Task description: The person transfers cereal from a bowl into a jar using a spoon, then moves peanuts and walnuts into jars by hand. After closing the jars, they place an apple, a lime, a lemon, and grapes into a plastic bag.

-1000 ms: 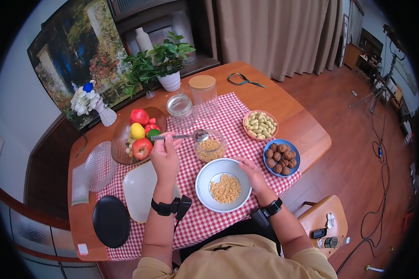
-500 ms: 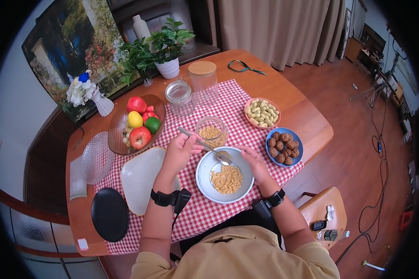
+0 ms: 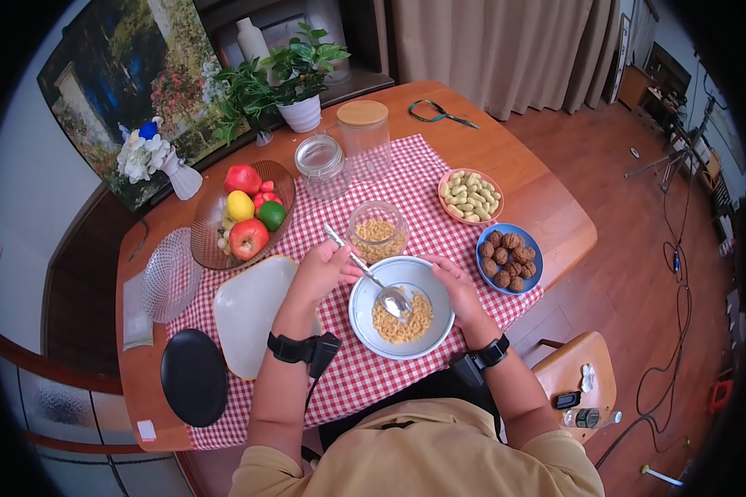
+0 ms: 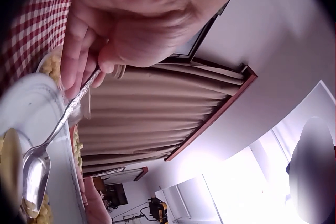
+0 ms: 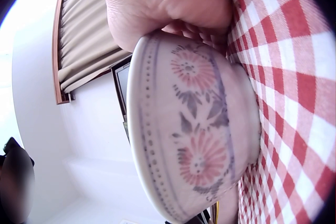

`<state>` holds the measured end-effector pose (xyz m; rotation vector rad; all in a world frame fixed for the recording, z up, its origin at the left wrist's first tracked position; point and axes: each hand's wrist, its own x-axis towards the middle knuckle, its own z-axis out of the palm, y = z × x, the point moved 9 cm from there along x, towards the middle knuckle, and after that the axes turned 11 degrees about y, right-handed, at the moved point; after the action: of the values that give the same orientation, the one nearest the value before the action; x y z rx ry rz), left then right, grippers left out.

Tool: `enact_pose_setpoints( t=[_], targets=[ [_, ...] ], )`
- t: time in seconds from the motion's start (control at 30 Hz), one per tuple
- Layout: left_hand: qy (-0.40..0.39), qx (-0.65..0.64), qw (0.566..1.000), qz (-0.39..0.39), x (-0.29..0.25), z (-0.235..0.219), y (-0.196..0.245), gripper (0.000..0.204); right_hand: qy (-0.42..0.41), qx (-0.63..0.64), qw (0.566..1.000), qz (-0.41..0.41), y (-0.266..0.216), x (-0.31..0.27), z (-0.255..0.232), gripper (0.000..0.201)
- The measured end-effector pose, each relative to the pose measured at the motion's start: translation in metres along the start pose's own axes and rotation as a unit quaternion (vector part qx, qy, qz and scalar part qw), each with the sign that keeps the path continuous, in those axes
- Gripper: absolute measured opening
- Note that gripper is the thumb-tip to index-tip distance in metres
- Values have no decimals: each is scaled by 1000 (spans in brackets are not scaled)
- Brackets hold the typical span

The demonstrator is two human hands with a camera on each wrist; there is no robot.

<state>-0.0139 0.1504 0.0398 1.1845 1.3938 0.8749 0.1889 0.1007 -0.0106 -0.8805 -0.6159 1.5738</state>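
Spoon (image 3: pixel 394 303) is pinched by its handle between the thumb and fingers of the left hand (image 3: pixel 318 272), and its bowl end is held slanting down over pale kernels (image 3: pixel 402 330) inside the white bowl (image 3: pixel 362 311); whether the kernels are touched by its tip cannot be told. The white bowl is set upright on the checked tablecloth (image 3: pixel 340 398), and its outer wall is seen from the right wrist to be painted with pink flowers. Its right side is held by the right hand (image 3: pixel 458 291), whose fingers are curved around the outside. More kernels are contained in the glass jar (image 3: pixel 376 205) just beyond. Peanuts (image 3: pixel 470 195) are heaped in an orange dish (image 3: pixel 448 214), walnuts (image 3: pixel 506 258) in a blue dish (image 3: pixel 539 258), both farther right. Fruit (image 3: pixel 249 237) is gathered in a brown bowl (image 3: pixel 206 236) to the left.
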Motion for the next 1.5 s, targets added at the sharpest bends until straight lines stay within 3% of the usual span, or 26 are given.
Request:
enact_pose_setpoints(
  t=[0.17,0.3,0.57,0.8,1.07,1.27,1.5],
  targets=[
    [41,-33,989,136,-8,-17,34,21,0,-8,1000,-5,0,1,0,30],
    [59,-2,983,174,-15,-25,47,22,-1,-8,1000,-3,-2,-2,2,31],
    [21,-17,975,219,-17,-21,54,23,5,-5,1000,5,-1,-2,1,31],
    [-6,-22,978,207,-12,-11,45,21,2,-2,1000,3,1,0,-1,31],
    [-81,12,993,86,-7,-17,23,20,3,0,1000,-1,0,0,0,29],
    [-21,-87,990,108,-8,-22,30,20,-4,-1,1000,-6,-1,0,0,28],
    [24,-62,984,167,-14,-21,44,20,1,-3,1000,-1,-1,-1,1,28]
  ],
)
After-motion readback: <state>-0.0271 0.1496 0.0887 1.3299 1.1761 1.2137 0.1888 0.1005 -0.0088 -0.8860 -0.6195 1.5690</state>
